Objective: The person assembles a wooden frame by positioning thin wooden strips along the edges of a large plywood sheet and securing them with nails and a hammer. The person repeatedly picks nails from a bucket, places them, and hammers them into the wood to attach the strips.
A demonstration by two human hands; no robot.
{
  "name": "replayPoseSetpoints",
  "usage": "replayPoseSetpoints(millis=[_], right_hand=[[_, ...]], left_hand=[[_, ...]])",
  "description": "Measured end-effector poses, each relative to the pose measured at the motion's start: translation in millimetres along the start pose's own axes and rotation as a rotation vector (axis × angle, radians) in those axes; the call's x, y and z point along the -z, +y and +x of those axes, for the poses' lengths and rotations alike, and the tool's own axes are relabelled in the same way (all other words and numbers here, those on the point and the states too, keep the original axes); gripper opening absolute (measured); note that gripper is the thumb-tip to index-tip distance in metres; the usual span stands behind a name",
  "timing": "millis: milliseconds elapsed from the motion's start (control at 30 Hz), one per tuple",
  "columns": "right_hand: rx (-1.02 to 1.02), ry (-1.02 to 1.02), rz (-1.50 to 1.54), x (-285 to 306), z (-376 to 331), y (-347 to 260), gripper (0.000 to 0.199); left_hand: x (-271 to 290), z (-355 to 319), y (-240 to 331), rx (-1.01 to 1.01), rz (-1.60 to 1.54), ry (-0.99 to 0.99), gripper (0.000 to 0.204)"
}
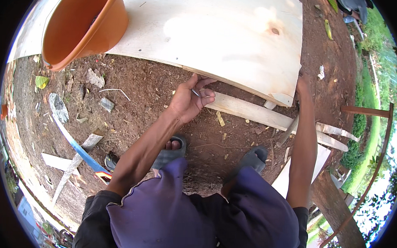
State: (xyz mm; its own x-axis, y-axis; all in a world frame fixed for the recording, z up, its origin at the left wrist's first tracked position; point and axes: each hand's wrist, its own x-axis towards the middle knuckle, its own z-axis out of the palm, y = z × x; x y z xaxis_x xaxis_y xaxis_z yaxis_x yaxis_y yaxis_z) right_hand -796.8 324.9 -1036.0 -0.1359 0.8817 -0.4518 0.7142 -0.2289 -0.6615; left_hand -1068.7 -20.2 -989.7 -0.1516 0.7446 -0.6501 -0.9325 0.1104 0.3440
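Note:
A wide pale wooden board point(236, 42) lies in front of me, its near edge raised off the soil. My left hand point(186, 99) is palm up at that edge, thumb against the wood and fingers curled. A thin silvery rod point(195, 93), like a nail or pencil, shows between its fingers. At the board's right corner, my right hand point(303, 85) grips the side edge; most of its fingers are hidden. Under the near edge shows a small pale block point(270, 104). A long wooden strip point(247, 110) lies on the ground just below the board.
An orange bucket point(116, 25) stands on the board's left part. On the soil at left are a handsaw point(77, 144) with a blue blade and crossed wood pieces point(81, 157). A white plank point(317, 163) and a thick log point(335, 207) lie at right. My sandalled feet are below.

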Motion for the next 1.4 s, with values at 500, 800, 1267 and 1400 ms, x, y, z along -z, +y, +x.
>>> replayPoseSetpoints(millis=[500,800,1267,1400], right_hand=[[0.148,0.746,0.481,125.1,-172.0,-39.3,0.072],[0.012,0.991,0.478,112.5,-285.3,11.4,0.062],[-0.181,0.023,0.693,-97.7,-257.5,3.7,0.057],[-0.14,-0.24,0.765,-138.6,-248.0,-31.1,0.051]], left_hand=[[-6.4,-7.0,3.6,-0.001,0.011,-0.001,0.042],[-5.3,-12.4,6.2,-0.01,-0.007,-0.007,0.042],[-10.4,-15.4,6.5,-0.005,-0.049,-0.039,0.039],[-9.5,-15.2,5.1,-0.025,-0.063,-0.059,0.04]])
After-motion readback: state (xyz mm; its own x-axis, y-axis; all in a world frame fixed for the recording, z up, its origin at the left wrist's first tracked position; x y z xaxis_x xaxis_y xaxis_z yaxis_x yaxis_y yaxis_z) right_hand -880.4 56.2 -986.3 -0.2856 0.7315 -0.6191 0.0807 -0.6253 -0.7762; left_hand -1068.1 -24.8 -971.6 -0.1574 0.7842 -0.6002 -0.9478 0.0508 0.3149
